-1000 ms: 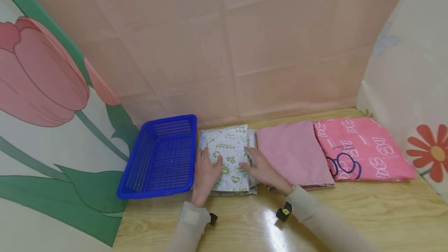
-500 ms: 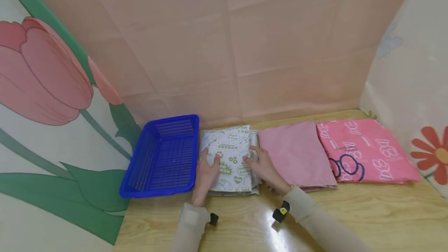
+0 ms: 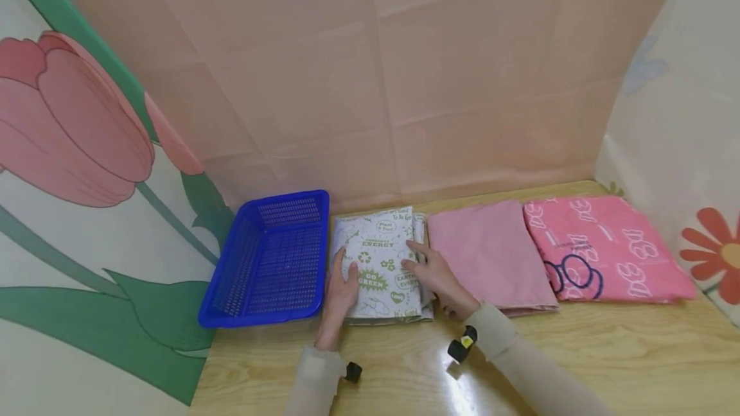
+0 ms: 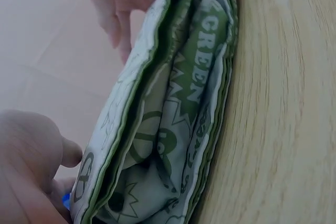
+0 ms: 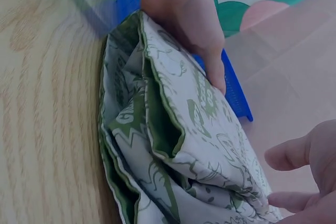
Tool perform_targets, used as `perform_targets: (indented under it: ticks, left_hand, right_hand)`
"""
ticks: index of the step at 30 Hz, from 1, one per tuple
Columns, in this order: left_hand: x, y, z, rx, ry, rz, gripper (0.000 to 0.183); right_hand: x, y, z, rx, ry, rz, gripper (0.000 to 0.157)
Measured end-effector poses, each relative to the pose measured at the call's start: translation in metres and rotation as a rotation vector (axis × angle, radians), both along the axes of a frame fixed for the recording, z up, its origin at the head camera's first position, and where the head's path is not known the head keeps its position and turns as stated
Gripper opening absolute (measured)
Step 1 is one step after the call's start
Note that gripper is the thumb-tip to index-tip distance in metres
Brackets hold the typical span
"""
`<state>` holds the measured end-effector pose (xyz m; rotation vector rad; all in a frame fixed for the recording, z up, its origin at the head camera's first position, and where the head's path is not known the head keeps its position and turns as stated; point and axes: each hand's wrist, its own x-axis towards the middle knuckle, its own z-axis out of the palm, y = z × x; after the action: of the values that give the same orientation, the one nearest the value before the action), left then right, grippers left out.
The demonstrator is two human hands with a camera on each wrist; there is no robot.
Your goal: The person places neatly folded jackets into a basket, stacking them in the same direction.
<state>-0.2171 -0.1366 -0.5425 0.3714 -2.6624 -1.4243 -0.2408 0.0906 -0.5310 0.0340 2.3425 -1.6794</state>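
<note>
A folded white cloth [image 3: 376, 242] with green printing lies on the wooden table, its layers stacked and slightly uneven along the right side. My left hand [image 3: 340, 294] lies along its left edge, thumb over the top face and fingers fairly straight. At the right edge, my right hand [image 3: 436, 275] touches the cloth with its fingers stretched out. In the left wrist view, the loose inner folds [image 4: 173, 108] show between the green-edged layers. The right wrist view shows the left thumb [image 5: 214, 69] against the top layer; the left fingertips are hidden there.
A blue perforated plastic basket [image 3: 318, 287] stands close to the left of the cloth. To the right lie a plain pink folded cloth [image 3: 485, 255] and a brighter pink printed one [image 3: 613, 242]. A beige sheet [image 3: 370, 82] hangs behind the table [image 3: 393, 364].
My left hand has slid slightly toward me along the cloth's edge. The cloth's lower right side has shifted a little to the right. The right hand stays nearly in place.
</note>
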Motion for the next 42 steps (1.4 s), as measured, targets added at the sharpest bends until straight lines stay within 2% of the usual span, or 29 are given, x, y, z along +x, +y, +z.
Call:
perform_targets:
  ticks: [5, 14, 18, 21, 26, 32, 42]
  left_hand:
    - [-0.001, -0.002, -0.003, 0.047, 0.063, -0.033, 0.054]
    - [0.001, 0.003, 0.004, 0.02, 0.007, -0.06, 0.055]
    - [0.0, 0.001, 0.006, 0.028, -0.006, -0.067, 0.057]
    - [-0.001, -0.003, 0.005, 0.078, 0.003, -0.078, 0.058]
    - [-0.003, -0.005, 0.005, 0.218, 0.01, -0.107, 0.056]
    - [0.0, -0.003, 0.003, 0.292, -0.007, -0.084, 0.056]
    - [0.005, 0.003, 0.005, 0.3, 0.034, -0.03, 0.055]
  right_hand:
    - [-0.001, -0.001, 0.001, -0.011, 0.027, 0.019, 0.06]
    - [-0.006, 0.006, 0.001, -0.029, 0.063, 0.031, 0.064]
    - [-0.009, 0.01, 0.0, -0.062, 0.026, 0.046, 0.065]
    - [-0.011, 0.012, -0.001, -0.086, 0.004, 0.064, 0.063]
    - [-0.013, 0.015, -0.004, -0.123, -0.029, 0.062, 0.059]
    - [-0.014, 0.016, -0.004, -0.162, -0.062, 0.048, 0.058]
    - [-0.011, 0.015, 0.001, -0.156, -0.039, 0.065, 0.061]
